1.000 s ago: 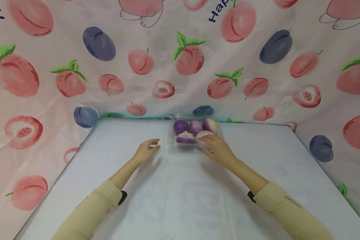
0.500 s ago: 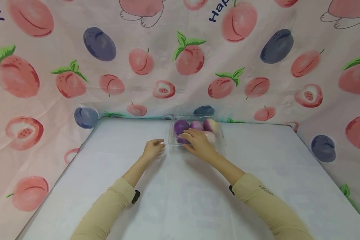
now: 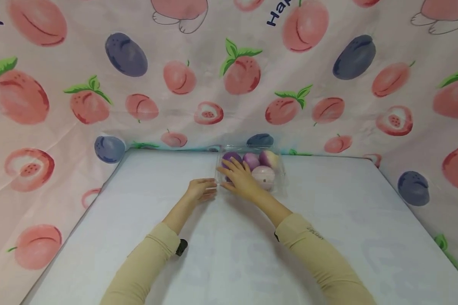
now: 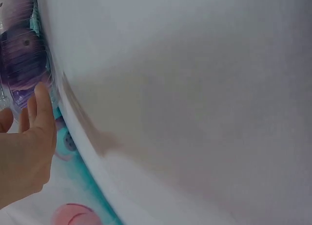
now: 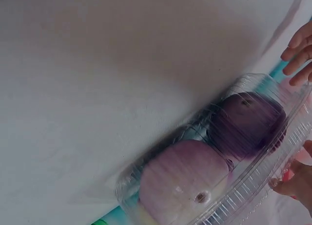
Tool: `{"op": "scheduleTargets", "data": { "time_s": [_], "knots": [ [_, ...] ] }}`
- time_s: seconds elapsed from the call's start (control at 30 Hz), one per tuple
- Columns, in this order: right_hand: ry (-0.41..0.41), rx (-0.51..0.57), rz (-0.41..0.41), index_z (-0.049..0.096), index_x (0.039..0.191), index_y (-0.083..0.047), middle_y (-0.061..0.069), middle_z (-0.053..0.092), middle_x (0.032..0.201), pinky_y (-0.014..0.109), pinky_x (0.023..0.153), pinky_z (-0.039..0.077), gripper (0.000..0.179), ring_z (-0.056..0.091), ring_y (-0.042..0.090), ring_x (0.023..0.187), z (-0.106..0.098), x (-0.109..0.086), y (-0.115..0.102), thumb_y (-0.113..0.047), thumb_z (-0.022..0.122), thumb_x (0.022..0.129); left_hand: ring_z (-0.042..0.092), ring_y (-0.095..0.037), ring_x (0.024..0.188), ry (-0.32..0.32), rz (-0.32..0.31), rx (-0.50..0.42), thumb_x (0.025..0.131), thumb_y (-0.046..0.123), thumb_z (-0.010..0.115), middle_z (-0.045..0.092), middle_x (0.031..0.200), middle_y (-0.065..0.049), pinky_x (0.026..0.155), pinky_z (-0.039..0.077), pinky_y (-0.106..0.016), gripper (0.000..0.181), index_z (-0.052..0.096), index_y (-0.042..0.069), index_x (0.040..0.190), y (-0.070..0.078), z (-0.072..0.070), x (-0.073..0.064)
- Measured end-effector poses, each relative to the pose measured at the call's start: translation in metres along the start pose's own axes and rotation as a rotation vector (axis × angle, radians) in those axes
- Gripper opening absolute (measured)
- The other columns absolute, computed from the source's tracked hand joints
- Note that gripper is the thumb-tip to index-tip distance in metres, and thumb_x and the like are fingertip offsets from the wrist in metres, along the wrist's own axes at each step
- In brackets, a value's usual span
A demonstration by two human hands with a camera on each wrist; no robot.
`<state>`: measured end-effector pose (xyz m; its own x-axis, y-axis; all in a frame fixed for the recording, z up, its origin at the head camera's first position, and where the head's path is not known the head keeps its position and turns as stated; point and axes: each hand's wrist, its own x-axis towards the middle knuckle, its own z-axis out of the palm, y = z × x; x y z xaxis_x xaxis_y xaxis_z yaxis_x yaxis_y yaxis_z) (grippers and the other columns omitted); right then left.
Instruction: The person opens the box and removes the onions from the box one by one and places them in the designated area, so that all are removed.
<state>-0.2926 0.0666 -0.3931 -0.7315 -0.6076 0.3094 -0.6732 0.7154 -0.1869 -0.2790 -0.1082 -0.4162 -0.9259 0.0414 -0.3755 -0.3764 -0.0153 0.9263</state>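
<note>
A clear plastic box [image 5: 251, 181] with a ribbed rim holds several round, onion-like purple and white vegetables [image 3: 263, 177]. It sits at the back middle of the table. My right hand [image 3: 241, 180] lies over the box's front left part with fingers spread, partly covering the darker vegetables. In the right wrist view, its fingertips are right at the rim. My left hand [image 3: 202, 189] is beside the box's left front corner, fingers nearly straight and pointing at it. Through the box wall in the left wrist view shows a dark purple vegetable [image 4: 24, 54], just above the left fingertips.
The table is covered by a white cloth [image 3: 221, 254]. Behind and at both sides hangs a pink fruit-print curtain [image 3: 145, 127], whose lower edge meets the table right behind the box.
My right hand has moved left across the box, from its front right to its front left. My left hand has come right, up to the box's left side. The box has barely moved.
</note>
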Motion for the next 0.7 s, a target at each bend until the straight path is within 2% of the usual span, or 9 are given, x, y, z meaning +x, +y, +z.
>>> {"op": "scheduleTargets", "data": {
  "time_s": [0.13, 0.23, 0.33, 0.43, 0.57, 0.7],
  "knots": [
    [-0.062, -0.005, 0.034, 0.049, 0.138, -0.016, 0.013, 0.035, 0.151, 0.066, 0.108, 0.020, 0.051, 0.026, 0.039, 0.141, 0.001, 0.003, 0.000, -0.030, 0.063, 0.090, 0.059, -0.030, 0.115, -0.010, -0.045, -0.144, 0.094, 0.006, 0.054, 0.053, 0.133, -0.023, 0.097, 0.047, -0.034, 0.039, 0.050, -0.003, 0.132, 0.001, 0.004, 0.000],
    [-0.101, -0.013, 0.045, 0.047, 0.140, -0.018, 0.012, 0.034, 0.152, 0.065, 0.108, 0.021, 0.053, 0.026, 0.038, 0.141, 0.002, 0.005, -0.001, -0.029, 0.063, 0.090, 0.065, -0.023, 0.100, -0.027, -0.061, -0.254, 0.095, 0.003, 0.051, 0.048, 0.137, -0.023, 0.100, 0.045, -0.032, 0.039, 0.047, -0.004, 0.134, 0.002, 0.006, 0.000],
    [-0.101, -0.028, 0.045, 0.048, 0.139, -0.019, 0.011, 0.035, 0.151, 0.062, 0.107, 0.026, 0.054, 0.032, 0.038, 0.138, 0.003, 0.007, 0.000, -0.029, 0.065, 0.089, 0.066, -0.014, 0.081, -0.040, -0.078, -0.326, 0.096, 0.000, 0.049, 0.047, 0.137, -0.023, 0.102, 0.043, -0.032, 0.040, 0.044, -0.006, 0.135, 0.004, 0.006, 0.001],
    [-0.075, -0.052, 0.041, 0.052, 0.135, -0.018, 0.011, 0.040, 0.149, 0.057, 0.105, 0.031, 0.052, 0.038, 0.038, 0.135, 0.007, 0.010, 0.001, -0.030, 0.067, 0.087, 0.064, -0.010, 0.074, -0.063, -0.076, -0.378, 0.096, -0.002, 0.046, 0.058, 0.122, -0.019, 0.104, 0.042, -0.032, 0.041, 0.041, -0.007, 0.136, 0.003, 0.005, 0.003],
    [-0.033, -0.076, 0.036, 0.058, 0.129, -0.017, 0.011, 0.045, 0.145, 0.052, 0.100, 0.038, 0.048, 0.045, 0.037, 0.130, 0.013, 0.011, 0.001, -0.031, 0.069, 0.084, 0.066, -0.010, 0.072, -0.098, -0.082, -0.449, 0.096, -0.004, 0.043, 0.066, 0.089, -0.006, 0.107, 0.038, -0.033, 0.043, 0.036, -0.008, 0.138, -0.002, 0.003, 0.007],
    [0.001, -0.104, 0.033, 0.060, 0.125, -0.015, 0.012, 0.048, 0.142, 0.052, 0.097, 0.041, 0.043, 0.049, 0.038, 0.127, 0.017, 0.013, 0.000, -0.026, 0.069, 0.084, 0.067, -0.009, 0.072, -0.105, -0.081, -0.479, 0.096, -0.005, 0.041, 0.067, 0.076, -0.003, 0.106, 0.038, -0.032, 0.042, 0.036, -0.009, 0.138, -0.002, 0.004, 0.010]
  ]
}}
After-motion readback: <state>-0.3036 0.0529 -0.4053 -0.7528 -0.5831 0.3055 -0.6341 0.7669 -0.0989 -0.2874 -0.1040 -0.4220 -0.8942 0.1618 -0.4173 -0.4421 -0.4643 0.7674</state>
